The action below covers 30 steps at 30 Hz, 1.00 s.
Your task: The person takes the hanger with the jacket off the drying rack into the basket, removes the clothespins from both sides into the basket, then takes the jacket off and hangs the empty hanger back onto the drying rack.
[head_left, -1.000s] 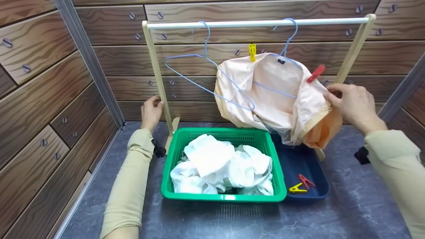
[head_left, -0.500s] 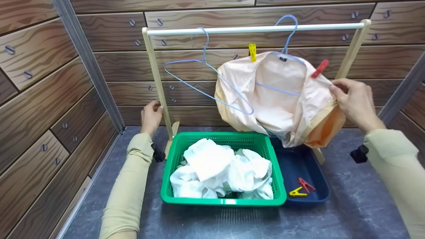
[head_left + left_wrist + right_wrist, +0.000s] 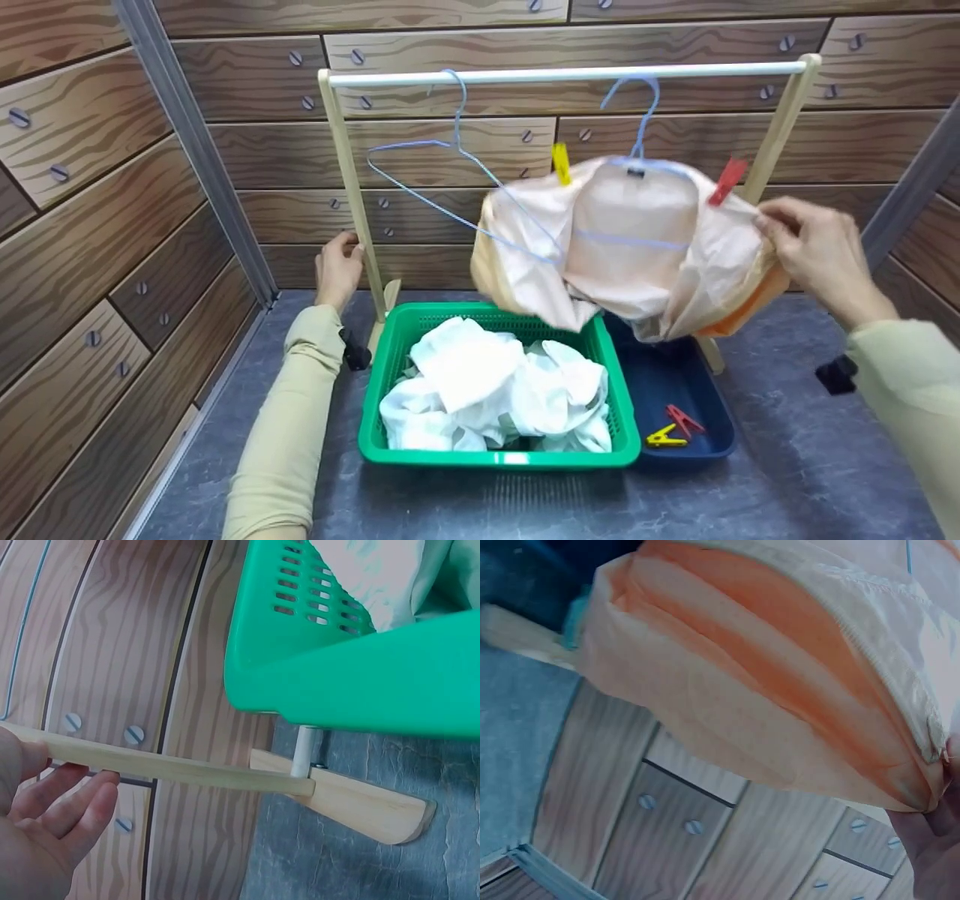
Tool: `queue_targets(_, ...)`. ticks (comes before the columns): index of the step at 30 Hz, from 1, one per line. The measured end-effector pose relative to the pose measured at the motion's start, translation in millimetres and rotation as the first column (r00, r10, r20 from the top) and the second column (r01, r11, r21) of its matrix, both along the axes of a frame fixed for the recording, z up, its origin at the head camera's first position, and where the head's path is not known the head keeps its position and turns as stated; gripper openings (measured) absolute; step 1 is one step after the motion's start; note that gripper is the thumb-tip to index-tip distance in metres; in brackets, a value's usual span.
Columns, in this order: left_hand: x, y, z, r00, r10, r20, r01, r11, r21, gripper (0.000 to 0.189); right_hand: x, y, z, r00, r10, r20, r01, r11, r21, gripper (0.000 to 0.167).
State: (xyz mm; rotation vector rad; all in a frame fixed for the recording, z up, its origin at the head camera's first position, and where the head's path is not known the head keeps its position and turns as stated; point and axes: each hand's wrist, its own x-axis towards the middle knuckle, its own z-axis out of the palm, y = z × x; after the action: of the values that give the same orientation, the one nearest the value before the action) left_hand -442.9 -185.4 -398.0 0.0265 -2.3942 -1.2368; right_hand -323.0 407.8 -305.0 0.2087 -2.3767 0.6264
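A pale peach jacket (image 3: 525, 247) is spread on a blue wire hanger (image 3: 641, 139), a yellow clothespin (image 3: 561, 163) at one shoulder and a red clothespin (image 3: 727, 181) at the other. My right hand (image 3: 821, 251) pinches the jacket at its right side. In the right wrist view the jacket's edge (image 3: 885, 675) runs down to my fingertips. The hanger's hook overlaps the white rod (image 3: 510, 77), its curve level with it. My left hand (image 3: 340, 268) holds the rack's left wooden post (image 3: 165, 765), thumb on one side and fingers on the other.
Another blue hanger (image 3: 409, 171) hangs bare at the rod's left, overlapping the jacket. A green basket (image 3: 499, 457) of white cloths (image 3: 472, 367) stands in front of the rack. Beside it, a navy tray (image 3: 724, 450) holds a yellow clothespin (image 3: 666, 436) and a red one.
My right hand first raised the jacket's hanger, its hook rising above the rod, then lowered it; the jacket now sits lower and swings slightly. My left hand stays on the post.
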Motion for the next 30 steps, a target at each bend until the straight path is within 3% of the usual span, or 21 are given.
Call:
queue_targets(5,0.2,2.0,-1.2,1.0,-0.02,0.016,0.021,1.0,-0.004,0.025,3.9,7.0,-22.5,1.0,0.01,-0.026,-0.01,1.0,0.008,0.017)
queue_targets(10,3.1,8.0,3.2,0.999,-0.019,0.038,0.019,1.0,-0.001,0.026,7.4,14.3,-34.3,0.999,0.023,-0.041,-0.023,1.0,-0.005,0.016)
queue_targets(13,5.5,20.6,8.9,0.998,0.031,-0.047,-0.031,0.999,-0.01,0.02,9.5,18.4,-38.7,0.999,0.029,-0.045,-0.029,1.0,-0.004,0.015)
queue_targets(15,7.5,34.7,13.2,0.987,0.035,-0.155,-0.043,0.998,-0.052,0.013,11.2,20.0,-41.5,0.998,0.03,-0.05,-0.03,1.0,-0.003,0.015)
queue_targets(16,8.7,43.1,15.1,0.98,0.015,-0.199,-0.033,0.995,-0.091,0.011,12.1,20.5,-43.1,0.998,0.03,-0.05,-0.03,1.0,-0.002,0.015)
queue_targets(18,11.6,61.5,18.4,0.968,-0.091,-0.234,0.043,0.978,-0.202,0.011,13.8,21.2,-46.2,0.998,0.035,-0.043,-0.035,0.999,-0.01,0.014)
queue_targets(20,15.0,80.5,21.2,0.955,-0.236,-0.177,0.17,0.931,-0.323,0.014,15.4,21.4,-49.8,0.999,0.038,-0.037,-0.039,0.999,-0.019,0.015)
queue_targets(23,18.2,104.5,23.4,0.925,-0.379,0.03,0.361,0.849,-0.387,0.031,16.4,20.4,-55.4,0.999,0.043,-0.031,-0.044,0.999,-0.033,0.015)
queue_targets(26,16.5,121.0,23.2,0.892,-0.418,0.173,0.452,0.803,-0.388,0.047,15.9,18.1,-61.8,0.998,0.053,-0.028,-0.054,0.998,-0.032,0.014)
queue_targets(30,12.9,135.0,20.3,0.852,-0.476,0.219,0.524,0.771,-0.361,0.055,15.3,14.9,-70.9,0.997,0.073,-0.006,-0.073,0.997,-0.032,0.014)
